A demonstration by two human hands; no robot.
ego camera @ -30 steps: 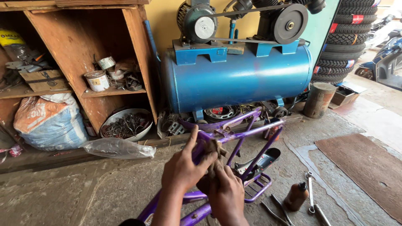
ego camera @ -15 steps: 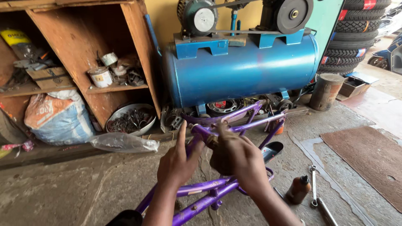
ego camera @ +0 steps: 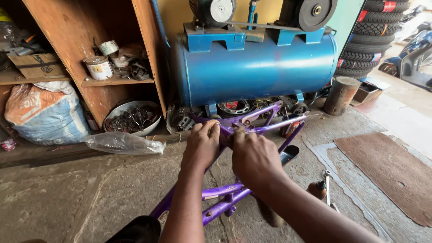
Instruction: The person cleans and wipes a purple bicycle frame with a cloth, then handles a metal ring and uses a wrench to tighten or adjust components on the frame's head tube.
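A purple bicycle frame (ego camera: 225, 198) lies upside down on the concrete floor in front of me, its tubes reaching toward the blue tank. My left hand (ego camera: 203, 145) grips a purple tube near the frame's middle, fingers curled over it. Beside it, touching, my right hand (ego camera: 254, 155) closes over the same part of the frame; what sits under its palm is hidden. Thin purple stays (ego camera: 281, 123) stick out to the right beyond my hands.
A blue air compressor tank (ego camera: 256, 67) stands behind the frame. At left are wooden shelves (ego camera: 112, 81) with tins, a white sack (ego camera: 42, 112), a metal bowl of scrap parts (ego camera: 132, 118) and a clear plastic bag (ego camera: 121, 143). A wrench (ego camera: 327, 188) lies right; stacked tyres (ego camera: 366, 42) beyond.
My hands have come together on the frame's middle tube; the left hand, spread open before, now curls around it. The view has moved closer and slightly lower.
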